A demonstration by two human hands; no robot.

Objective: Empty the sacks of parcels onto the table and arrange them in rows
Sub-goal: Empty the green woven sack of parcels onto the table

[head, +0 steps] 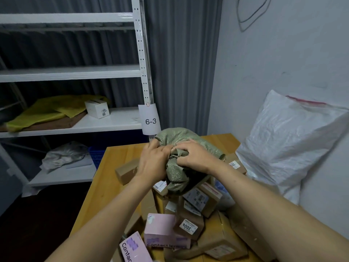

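Both hands on the green sack, held up over the far middle of the table, above the heap of parcels; left hand has its fingers curled into the bunched cloth at the sack's left side, right hand has its fingers curled over a fold at the top and right, so both grip cloth, neither is spread; I'd say the grip sits at the middle so the sack can be lifted and shaken, with the slack gathered to stop it flopping over the heap; the sack looks mostly limp and crumpled, so I judge it nearly empty, though I can't see inside; long axis runs from the rounded far end, up and away from me near the shelf post, down toward me; the dark opening faces down and toward me, just over the boxes, which fits tipping out; the parcels lie in a loose pile, brown boxes at all angles, a pink box and one brown box tagged 3004 near me, one brown box apart on the left; no rows yet, so sorting is not begun by my reading; a white sack leans full against the wall on the right, touching the table's far right edge, probably parked there as next to tip; the shelf behind carries a tag 6-3.
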